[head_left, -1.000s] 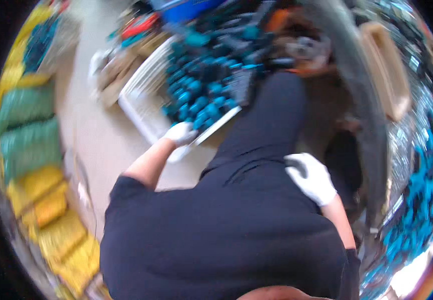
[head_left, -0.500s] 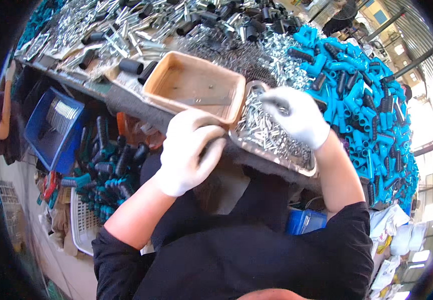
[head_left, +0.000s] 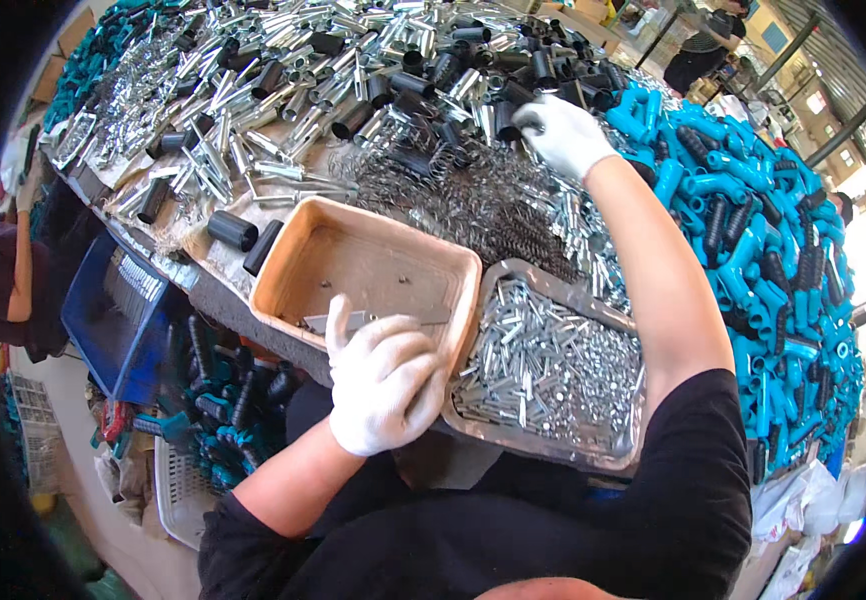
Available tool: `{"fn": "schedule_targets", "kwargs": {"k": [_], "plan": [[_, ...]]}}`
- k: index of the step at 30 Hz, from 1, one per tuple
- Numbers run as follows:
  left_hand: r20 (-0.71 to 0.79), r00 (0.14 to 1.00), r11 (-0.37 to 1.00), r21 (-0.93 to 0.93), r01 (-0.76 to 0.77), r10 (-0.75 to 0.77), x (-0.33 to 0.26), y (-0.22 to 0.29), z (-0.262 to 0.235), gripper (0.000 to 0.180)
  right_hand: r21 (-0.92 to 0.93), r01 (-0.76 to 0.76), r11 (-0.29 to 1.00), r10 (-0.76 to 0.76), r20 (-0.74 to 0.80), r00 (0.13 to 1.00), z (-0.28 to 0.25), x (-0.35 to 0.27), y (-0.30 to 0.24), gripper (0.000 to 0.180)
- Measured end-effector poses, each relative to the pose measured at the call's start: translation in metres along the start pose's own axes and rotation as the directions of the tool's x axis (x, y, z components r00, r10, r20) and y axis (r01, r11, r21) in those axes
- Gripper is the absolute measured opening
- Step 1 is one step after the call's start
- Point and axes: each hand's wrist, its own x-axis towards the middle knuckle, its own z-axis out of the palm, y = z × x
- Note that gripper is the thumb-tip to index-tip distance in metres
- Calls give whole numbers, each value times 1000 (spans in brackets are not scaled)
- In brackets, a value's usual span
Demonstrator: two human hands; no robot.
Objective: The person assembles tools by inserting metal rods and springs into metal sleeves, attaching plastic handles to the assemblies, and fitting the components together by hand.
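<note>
My left hand (head_left: pixel 381 385), in a white glove, hovers at the near edge of a beige plastic tray (head_left: pixel 468 285). One finger points up and the others are loosely bent, with nothing visible in them. Inside the tray lie a flat metal strip (head_left: pixel 353 320) and a few tiny dark bits. My right hand (head_left: pixel 565 135), also gloved, reaches far over the bench to the heap of tubes. Its fingers are curled beside a black tube (head_left: pixel 506 121); whatever they pinch is hidden. Right of the beige tray, a metal tray (head_left: pixel 458 405) holds many small silver pins.
Dark springs (head_left: pixel 493 205) are piled behind the trays. Silver tubes (head_left: pixel 243 155) cover the far bench, and blue-green plastic housings (head_left: pixel 743 265) are heaped at right. A blue crate (head_left: pixel 118 320) and a white basket (head_left: pixel 178 490) stand at lower left. Another person's arm (head_left: pixel 23 250) shows at far left.
My right hand has moved from above the metal tray, away from me, to the tube heap. My left hand's fingers have spread and lifted. The view has shifted, showing more of the bench.
</note>
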Motion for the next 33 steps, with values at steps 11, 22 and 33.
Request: {"fn": "schedule_targets", "kwargs": {"k": [11, 22, 33], "plan": [[35, 999, 995, -96, 0, 3, -6, -10, -1, 13, -230, -80, 970, 124, 187, 974, 20, 63, -23, 29], [9, 999, 975, -221, -38, 41, -4, -18, -4, 16, -16, -14, 1000, 18, 280, 960, 59, 80, -11, 33], [-8, 999, 982, -187, -38, 37, -3, -13, -1, 16, 643, -80, 761, 283, -219, 934, -1, 60, 11, 19]]}}
